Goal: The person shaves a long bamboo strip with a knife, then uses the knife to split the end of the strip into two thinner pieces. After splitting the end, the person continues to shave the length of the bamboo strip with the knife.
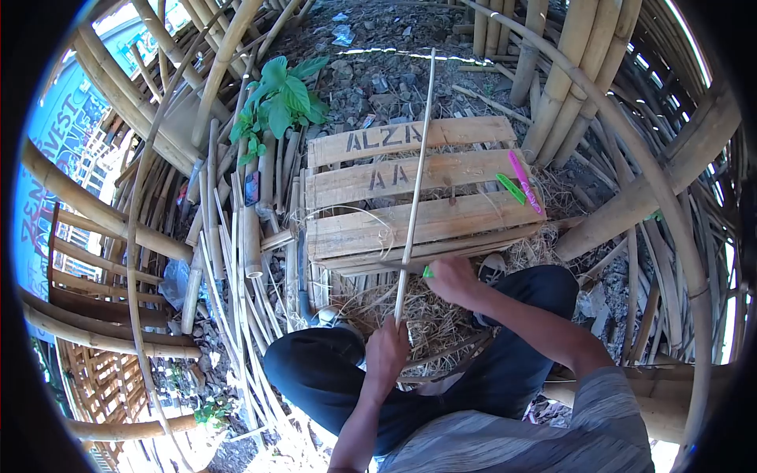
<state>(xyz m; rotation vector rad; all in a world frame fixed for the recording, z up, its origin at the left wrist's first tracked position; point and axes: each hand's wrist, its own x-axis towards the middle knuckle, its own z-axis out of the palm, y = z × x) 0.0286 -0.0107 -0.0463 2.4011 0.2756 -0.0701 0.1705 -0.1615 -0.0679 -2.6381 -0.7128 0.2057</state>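
Observation:
My left hand (386,353) is closed around the lower end of a long, pale bamboo strip (419,173). The strip slants up and away from me, passing over a slatted wooden crate (359,225) with black stencilled letters. Just right of the strip, my right hand (455,282) grips a knife (428,272). A bit of its green handle shows, and the dark blade points left to the strip, seemingly touching it. On the crate's right side lie a bright green object (511,189) and a pink object (526,183), both slim with dark markings.
Split bamboo strips (223,260) lie in a bundle to my left. Thick bamboo poles (587,75) stand at the right and back. A phone-like object (251,189) rests on bamboo near a leafy plant (282,98). Shavings (355,298) cover the ground between my legs.

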